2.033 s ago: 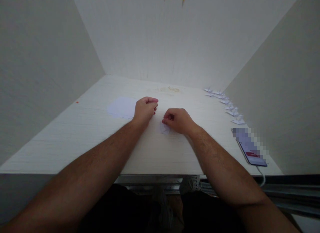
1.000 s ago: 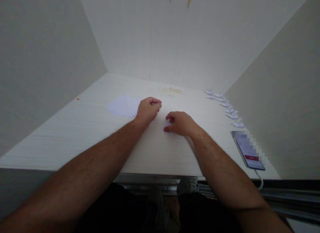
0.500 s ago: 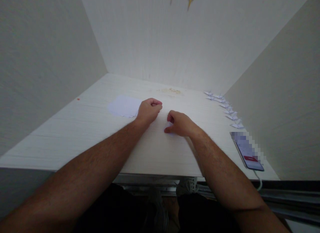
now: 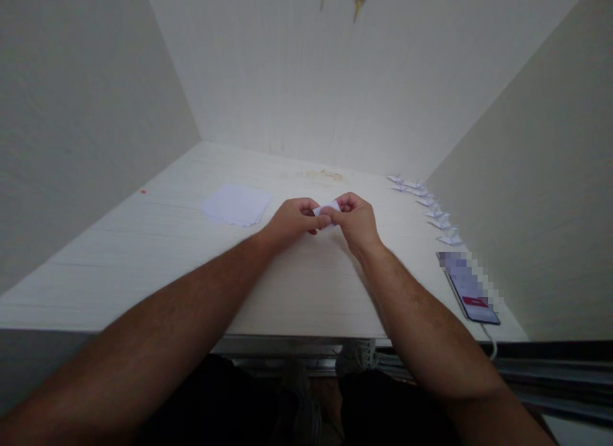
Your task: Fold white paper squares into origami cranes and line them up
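Observation:
My left hand (image 4: 293, 220) and my right hand (image 4: 357, 221) meet above the middle of the white table (image 4: 158, 254). Between their fingertips they pinch a small folded piece of white paper (image 4: 326, 210), held just above the tabletop. Both hands are closed on it, thumbs and forefingers pressed to the paper. Most of the paper is hidden by the fingers.
A stack of white paper squares (image 4: 236, 204) lies left of my hands. Several small folded paper figures (image 4: 433, 211) line the right edge by the wall. A phone (image 4: 468, 284) with a cable lies at the front right. Walls close in on three sides.
Both hands were pressing the paper flat on the table; now they have come together and lifted it, pinched between them.

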The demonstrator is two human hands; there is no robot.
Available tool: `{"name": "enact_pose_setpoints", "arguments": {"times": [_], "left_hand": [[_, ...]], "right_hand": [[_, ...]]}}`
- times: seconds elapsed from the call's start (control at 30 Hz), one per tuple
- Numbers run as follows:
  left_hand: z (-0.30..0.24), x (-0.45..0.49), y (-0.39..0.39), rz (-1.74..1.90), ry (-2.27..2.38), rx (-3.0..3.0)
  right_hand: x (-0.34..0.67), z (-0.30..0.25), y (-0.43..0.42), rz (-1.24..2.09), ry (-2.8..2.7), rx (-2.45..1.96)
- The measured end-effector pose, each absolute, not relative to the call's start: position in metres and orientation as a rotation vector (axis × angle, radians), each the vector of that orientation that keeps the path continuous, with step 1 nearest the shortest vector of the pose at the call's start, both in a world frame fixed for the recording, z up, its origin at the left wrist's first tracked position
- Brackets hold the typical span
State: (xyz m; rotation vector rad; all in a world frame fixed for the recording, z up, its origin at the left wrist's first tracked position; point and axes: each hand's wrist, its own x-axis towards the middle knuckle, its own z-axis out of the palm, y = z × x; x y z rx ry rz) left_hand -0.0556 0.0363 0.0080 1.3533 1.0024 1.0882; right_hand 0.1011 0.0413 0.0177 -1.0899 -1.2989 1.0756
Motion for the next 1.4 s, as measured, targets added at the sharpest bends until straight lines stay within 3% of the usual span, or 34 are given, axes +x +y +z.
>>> {"name": "enact_pose_setpoints", "arguments": {"times": [0.53,0.67,0.87,1.07,1.4], "left_hand": [[0.019,-0.055,0.033,1.03,1.18,1.437],[0.019,-0.054,0.031,1.14,1.265,1.354],[0.017,-0.052,0.034,1.338,1.133,1.144],[0.021,-0.049,0.032,1.289,1.004,1.048],[0.018,-0.057,0.037,1.417,1.232,1.187]], "right_hand": [[0.101,0.017,0.041,0.932,-1.296,-1.158],[0.102,0.019,0.037,0.694,-1.332,-1.206],[0.099,0.015,0.027,0.295,-1.881,-1.104],[0.1,0.01,0.031,0.329,-1.806,-1.22],[0.1,0.014,0.041,0.759,-1.408,-1.255]]}}
